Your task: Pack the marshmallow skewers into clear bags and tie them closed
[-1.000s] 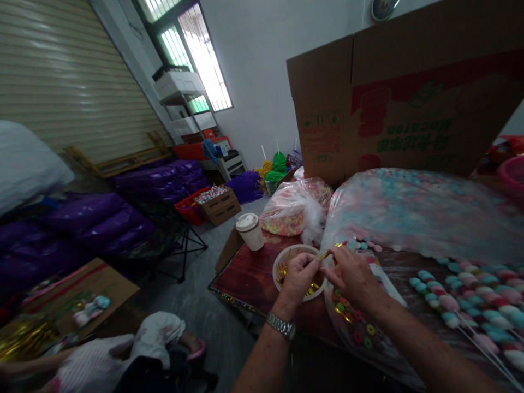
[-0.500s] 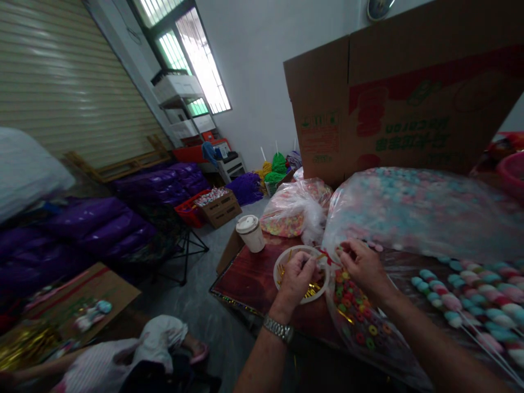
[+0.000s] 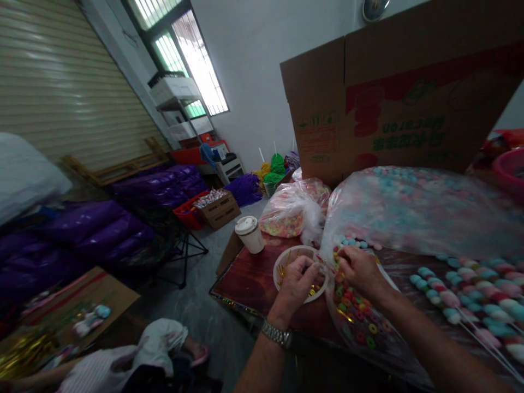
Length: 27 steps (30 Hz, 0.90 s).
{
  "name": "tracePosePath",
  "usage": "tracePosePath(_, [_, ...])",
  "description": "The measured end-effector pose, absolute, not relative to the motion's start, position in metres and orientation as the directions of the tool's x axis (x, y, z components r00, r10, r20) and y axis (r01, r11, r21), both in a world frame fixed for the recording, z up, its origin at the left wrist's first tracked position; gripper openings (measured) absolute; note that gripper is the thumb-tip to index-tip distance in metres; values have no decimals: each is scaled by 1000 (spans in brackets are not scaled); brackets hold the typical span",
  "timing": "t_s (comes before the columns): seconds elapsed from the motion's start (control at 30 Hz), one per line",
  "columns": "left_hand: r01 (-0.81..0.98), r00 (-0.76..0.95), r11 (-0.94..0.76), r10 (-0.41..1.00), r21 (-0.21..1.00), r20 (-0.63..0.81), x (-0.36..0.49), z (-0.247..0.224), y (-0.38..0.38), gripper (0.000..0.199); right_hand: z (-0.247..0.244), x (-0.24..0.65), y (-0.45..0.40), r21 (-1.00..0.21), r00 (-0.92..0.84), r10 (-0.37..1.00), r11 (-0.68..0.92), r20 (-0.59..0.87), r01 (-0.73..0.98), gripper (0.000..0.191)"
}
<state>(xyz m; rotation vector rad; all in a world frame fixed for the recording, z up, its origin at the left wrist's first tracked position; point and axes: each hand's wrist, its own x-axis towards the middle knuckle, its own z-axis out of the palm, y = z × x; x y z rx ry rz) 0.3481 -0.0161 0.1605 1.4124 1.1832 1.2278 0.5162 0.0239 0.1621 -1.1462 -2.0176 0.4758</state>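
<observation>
My left hand (image 3: 298,279), with a metal watch on its wrist, is over a white bowl (image 3: 277,261) of gold twist-tie-like strips (image 3: 313,290). Its thumb and fingers are pinched together at a small, see-through, blurred bit. Close by on the right, my right hand (image 3: 360,267) is also pinched, fingertips turned toward the left hand. What it grips is too small to make out. Below it lies a clear plastic bag (image 3: 341,322) of colourful ring-shaped pieces (image 3: 359,311).
A lidded white cup (image 3: 250,236) stands at the table's left edge. Behind are a bag of pastel pieces (image 3: 282,221), a big bag of pink and blue pieces (image 3: 409,213) and a large carton (image 3: 319,125). Pompom sticks (image 3: 450,300) lie right. Another person (image 3: 159,344) sits lower left.
The red bit between my hands shows less now. My right hand has dipped slightly, its fingertips now lower over the ring pieces. My left hand stays over the bowl.
</observation>
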Motion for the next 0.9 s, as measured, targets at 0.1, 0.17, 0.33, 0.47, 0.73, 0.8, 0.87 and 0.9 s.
tracePosePath(0.1, [-20, 69, -90, 993, 996, 91, 353, 157, -13, 35, 166, 511, 18, -708, -413, 833, 538, 367, 457, 9])
tracePosePath(0.17, [-101, 108, -52, 992, 994, 63, 357, 157, -12, 36, 165, 506, 15, -763, -438, 839, 504, 322, 405, 13])
tracePosePath(0.33, [-224, 83, -6, 996, 975, 25, 364, 160, -13, 37, 155, 501, 16, -851, -348, 901, 382, 257, 360, 12])
tracePosePath(0.47, [-266, -36, 5, 999, 964, -15, 371, 159, -14, 35, 150, 501, 16, -874, -281, 926, 343, 252, 345, 10])
tracePosePath(0.73, [-330, -237, 49, 962, 943, -133, 376, 150, -5, 22, 150, 498, 15, -892, -221, 940, 322, 261, 317, 10])
tracePosePath(0.8, [-351, -302, 38, 941, 936, -151, 372, 148, -3, 22, 151, 502, 19, -897, -152, 954, 294, 257, 331, 9])
tracePosePath(0.87, [-380, -338, 39, 924, 924, -177, 368, 145, -1, 24, 150, 506, 23, -909, -97, 968, 251, 232, 332, 9])
tracePosePath(0.9, [-389, -341, 45, 921, 920, -189, 367, 145, 0, 25, 150, 508, 24, -918, -91, 973, 232, 214, 322, 9])
